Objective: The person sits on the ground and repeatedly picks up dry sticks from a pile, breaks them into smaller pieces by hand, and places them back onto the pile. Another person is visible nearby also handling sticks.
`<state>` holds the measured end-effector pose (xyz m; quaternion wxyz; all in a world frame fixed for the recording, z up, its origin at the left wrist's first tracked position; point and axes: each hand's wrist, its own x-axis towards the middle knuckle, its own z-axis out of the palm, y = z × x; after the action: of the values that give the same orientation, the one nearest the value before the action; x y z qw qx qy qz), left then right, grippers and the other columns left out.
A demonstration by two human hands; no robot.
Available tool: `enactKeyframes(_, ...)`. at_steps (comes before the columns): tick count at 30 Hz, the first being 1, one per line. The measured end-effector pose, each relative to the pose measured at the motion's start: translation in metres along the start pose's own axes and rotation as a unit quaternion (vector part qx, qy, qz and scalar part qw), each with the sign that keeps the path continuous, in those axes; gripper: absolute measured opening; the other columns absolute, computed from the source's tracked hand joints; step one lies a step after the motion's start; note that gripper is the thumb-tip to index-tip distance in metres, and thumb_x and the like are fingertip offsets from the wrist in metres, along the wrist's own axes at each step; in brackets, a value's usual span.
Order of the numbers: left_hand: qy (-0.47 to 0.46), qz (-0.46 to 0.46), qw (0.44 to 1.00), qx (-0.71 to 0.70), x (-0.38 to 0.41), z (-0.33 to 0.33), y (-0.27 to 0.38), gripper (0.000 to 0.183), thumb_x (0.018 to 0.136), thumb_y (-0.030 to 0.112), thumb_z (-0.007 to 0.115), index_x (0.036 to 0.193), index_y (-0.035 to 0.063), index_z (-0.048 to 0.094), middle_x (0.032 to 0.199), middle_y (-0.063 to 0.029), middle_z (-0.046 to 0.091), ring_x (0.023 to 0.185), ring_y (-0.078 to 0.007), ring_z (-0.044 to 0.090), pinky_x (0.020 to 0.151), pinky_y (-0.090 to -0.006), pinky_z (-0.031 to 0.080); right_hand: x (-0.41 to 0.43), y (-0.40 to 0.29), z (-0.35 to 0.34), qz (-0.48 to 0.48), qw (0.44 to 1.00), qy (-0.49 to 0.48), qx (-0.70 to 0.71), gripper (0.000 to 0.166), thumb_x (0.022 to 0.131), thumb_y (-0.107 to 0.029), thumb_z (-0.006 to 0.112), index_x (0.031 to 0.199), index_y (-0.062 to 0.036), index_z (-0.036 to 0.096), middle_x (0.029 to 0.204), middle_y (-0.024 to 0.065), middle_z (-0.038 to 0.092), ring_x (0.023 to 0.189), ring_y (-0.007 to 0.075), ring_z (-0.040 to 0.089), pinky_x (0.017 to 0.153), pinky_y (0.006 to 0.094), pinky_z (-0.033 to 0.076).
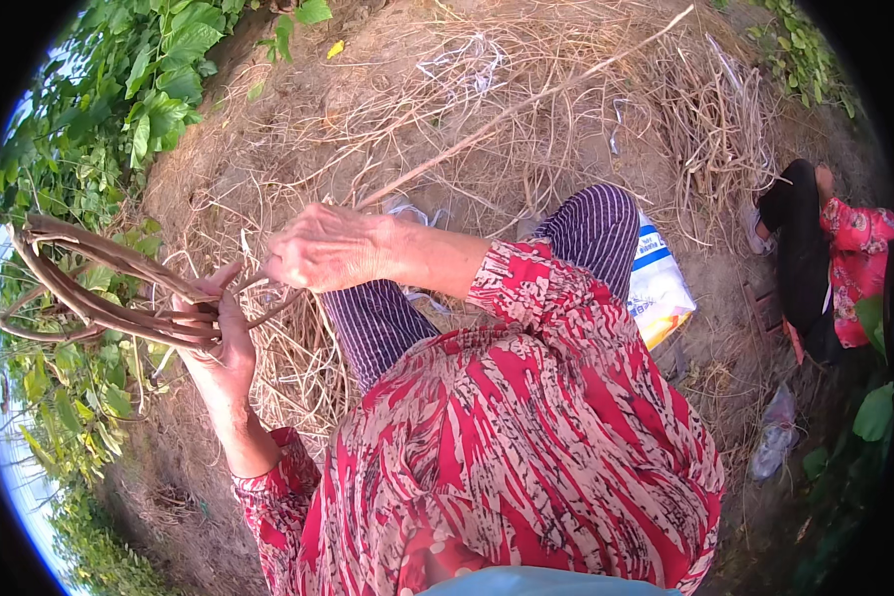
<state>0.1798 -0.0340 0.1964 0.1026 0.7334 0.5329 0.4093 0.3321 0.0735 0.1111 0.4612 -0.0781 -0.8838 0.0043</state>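
Note:
A looped bundle of brown vine stems is gripped in my left hand, its bends sticking out to the left. Close beside it, my right hand is closed in a fist around a thinner stem. From behind that fist a long straight stem runs up and right over the ground; the fist hides where it joins the rest. Short stem pieces bridge the small gap between my two hands. Below the hands, more thin dry stems lie heaped beside my striped trouser leg.
Dry stems litter the soil ahead, with a thicker pile at upper right. A printed white bag lies by my right knee. Another person sits at the right, near a clear plastic bag. Leafy vines border the left.

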Motion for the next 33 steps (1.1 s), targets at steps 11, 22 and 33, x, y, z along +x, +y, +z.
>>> enactKeyframes(11, -0.16, -0.003, 0.979, -0.13, 0.026, 0.008, 0.001, 0.024, 0.079, -0.01, 0.047, 0.1, 0.0013, 0.043, 0.104, -0.0164, 0.057, 0.102, -0.0234, 0.056, 0.082, -0.036, 0.049, -0.004, 0.006, -0.048, -0.015, 0.994, -0.032, -0.102, 0.015, 0.078, -0.016, 0.053, 0.07, -0.0042, 0.049, 0.059, 0.0057, 0.047, 0.054, 0.0188, 0.054, 0.044, 0.0316, 0.043)
enactKeyframes(22, -0.04, -0.069, 0.984, -0.162, 0.056, 0.0, -0.059, 0.011, 0.079, 0.0, 0.055, 0.084, 0.006, 0.047, 0.068, -0.0012, 0.053, 0.059, -0.0098, 0.051, 0.054, -0.0241, 0.042, -0.032, 0.017, -0.149, 0.008, 0.953, -0.057, -0.297, 0.026, 0.076, -0.027, 0.06, 0.067, -0.0068, 0.046, 0.064, 0.0027, 0.042, 0.062, 0.0164, 0.051, 0.049, 0.0295, 0.041)
enactKeyframes(33, 0.009, -0.074, 0.881, -0.467, 0.042, 0.007, -0.05, 0.026, 0.088, 0.016, 0.06, 0.104, 0.0071, 0.042, 0.071, 0.0005, 0.047, 0.059, -0.008, 0.042, 0.05, -0.0221, 0.035, -0.029, 0.017, -0.183, 0.134, 0.928, 0.252, -0.238, 0.033, 0.087, -0.029, 0.057, 0.067, -0.0064, 0.044, 0.057, 0.0036, 0.044, 0.046, 0.0168, 0.049, 0.039, 0.0306, 0.036)
